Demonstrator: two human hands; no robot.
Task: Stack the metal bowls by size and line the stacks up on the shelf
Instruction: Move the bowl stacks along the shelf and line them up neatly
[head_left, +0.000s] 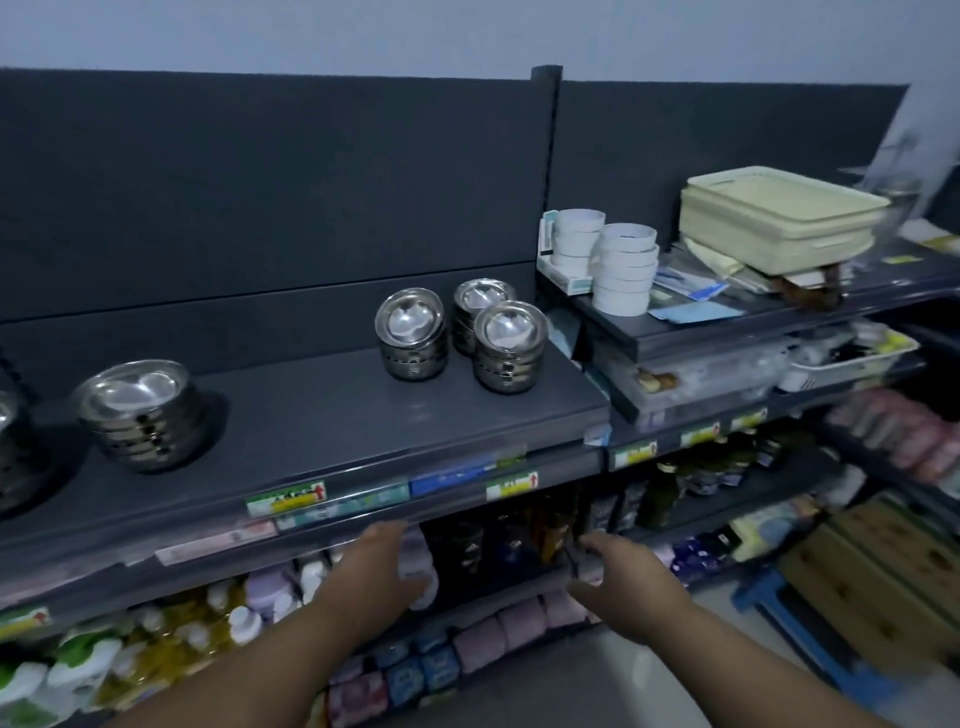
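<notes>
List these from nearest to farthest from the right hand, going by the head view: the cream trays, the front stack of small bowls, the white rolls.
Measured from the right hand:
1. the front stack of small bowls, above the hand and a little to the left.
2. the white rolls, higher up, almost straight above the hand.
3. the cream trays, farthest, up and off to the right.

Of the person only two forearms and hands show: the left hand (387, 564) and the right hand (618, 582). Both are bare, and the arms are uncovered right to the near edge. The forearms are broad there and taper to the wrists. The fingers are blurred, so finer detail cannot be told.
</notes>
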